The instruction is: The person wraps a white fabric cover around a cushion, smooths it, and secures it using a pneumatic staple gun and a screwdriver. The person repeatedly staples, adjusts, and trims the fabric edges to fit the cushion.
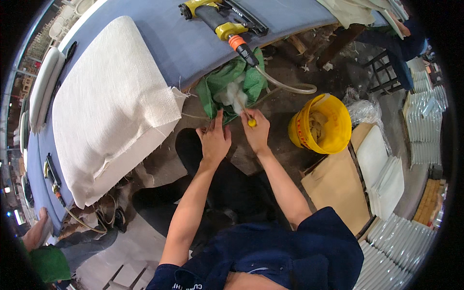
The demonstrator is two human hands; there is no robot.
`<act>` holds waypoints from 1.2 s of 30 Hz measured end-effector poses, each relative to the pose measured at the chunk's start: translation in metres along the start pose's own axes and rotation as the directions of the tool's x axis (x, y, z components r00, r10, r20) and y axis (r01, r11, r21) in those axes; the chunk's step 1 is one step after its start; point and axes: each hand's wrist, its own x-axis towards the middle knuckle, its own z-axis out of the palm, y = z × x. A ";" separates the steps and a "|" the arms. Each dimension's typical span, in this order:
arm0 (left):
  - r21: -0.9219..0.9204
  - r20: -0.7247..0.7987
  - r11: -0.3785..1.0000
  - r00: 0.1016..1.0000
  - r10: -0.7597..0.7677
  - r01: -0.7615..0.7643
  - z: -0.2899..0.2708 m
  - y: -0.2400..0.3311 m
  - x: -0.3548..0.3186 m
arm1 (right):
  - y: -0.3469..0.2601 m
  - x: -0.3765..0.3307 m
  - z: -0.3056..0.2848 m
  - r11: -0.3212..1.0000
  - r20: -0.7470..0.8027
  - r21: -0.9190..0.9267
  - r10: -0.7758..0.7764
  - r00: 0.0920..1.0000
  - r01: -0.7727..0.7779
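**Yellow-handled tool being held beside white stuffing**

Fluffy white stuffing (234,96) is being contained by a crumpled green bag-like sheet (209,93) at 12 o'clock. A slim tool with a rounded yellow handle (252,123) is being enclosed by the right grip (257,130), at 5 o'clock from the stuffing. The left grip (214,141) is being extended toward the sheet, at 7 o'clock from the stuffing, fingers partly spread; whether anything is being pinched cannot be told. The stuffing is being judged light, soft and easily pulled apart, best taken in whole tufts; the tool is being judged light and stiff, best gripped by its handle.
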 end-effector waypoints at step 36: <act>-0.846 0.150 0.469 0.957 -0.247 0.253 -0.110 -0.020 -0.134 | -0.017 -0.004 -0.012 0.979 0.226 0.201 -0.004 0.974 -0.042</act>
